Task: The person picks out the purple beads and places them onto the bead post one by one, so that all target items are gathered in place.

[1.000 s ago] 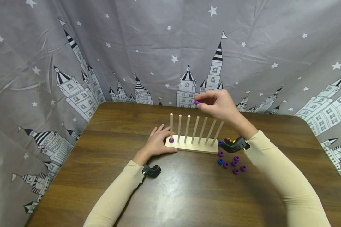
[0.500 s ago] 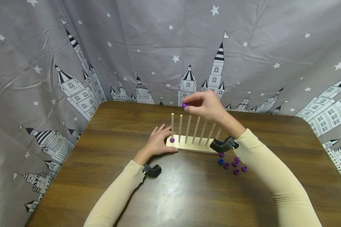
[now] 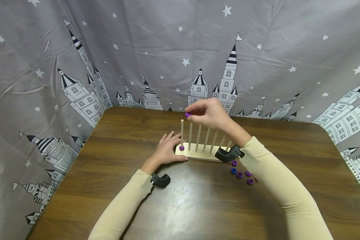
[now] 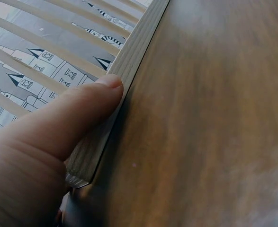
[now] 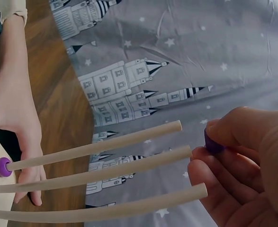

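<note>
A light wooden pegboard (image 3: 202,154) with several upright pegs stands on the table. One purple bead (image 3: 181,148) sits at the foot of its leftmost peg. My left hand (image 3: 167,150) holds the left end of the base, thumb along the front edge, fingers spread at the back. In the left wrist view the thumb (image 4: 89,104) presses the base's front side. Up above the pegs, my right hand (image 3: 211,115) pinches a purple bead (image 3: 188,114) between thumb and fingertips. The right wrist view has this bead (image 5: 213,144) close beyond the peg tips, on no peg.
Several loose purple beads (image 3: 239,175) and a blue bead (image 3: 233,171) lie on the brown wooden table (image 3: 174,206), right of the pegboard. My right forearm passes over part of them. A grey curtain (image 3: 156,50) printed with castles hangs behind the table.
My right hand has moved left and slightly down with the purple bead, from above the middle pegs to near the left pegs' tips. The left hand stays in place on the base.
</note>
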{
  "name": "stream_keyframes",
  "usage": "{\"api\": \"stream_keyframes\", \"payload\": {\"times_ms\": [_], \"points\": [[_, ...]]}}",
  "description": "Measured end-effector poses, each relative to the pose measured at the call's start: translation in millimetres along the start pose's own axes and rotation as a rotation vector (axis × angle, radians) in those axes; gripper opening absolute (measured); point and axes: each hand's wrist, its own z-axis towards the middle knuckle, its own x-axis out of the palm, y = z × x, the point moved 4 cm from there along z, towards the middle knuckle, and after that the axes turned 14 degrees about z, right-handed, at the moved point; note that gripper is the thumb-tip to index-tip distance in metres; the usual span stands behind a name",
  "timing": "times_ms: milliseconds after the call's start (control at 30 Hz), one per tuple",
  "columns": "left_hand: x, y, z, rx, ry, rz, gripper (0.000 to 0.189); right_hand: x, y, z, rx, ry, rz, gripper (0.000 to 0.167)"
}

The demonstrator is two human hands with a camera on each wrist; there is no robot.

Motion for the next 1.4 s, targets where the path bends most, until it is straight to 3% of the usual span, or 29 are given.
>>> {"api": "stream_keyframes", "payload": {"times_ms": [1400], "points": [[-0.5, 0.6, 0.1, 0.016, -0.003, -0.010, 0.070, 21.2, -2.3, 6.7, 0.044, 0.160, -0.195, 0.023]]}}
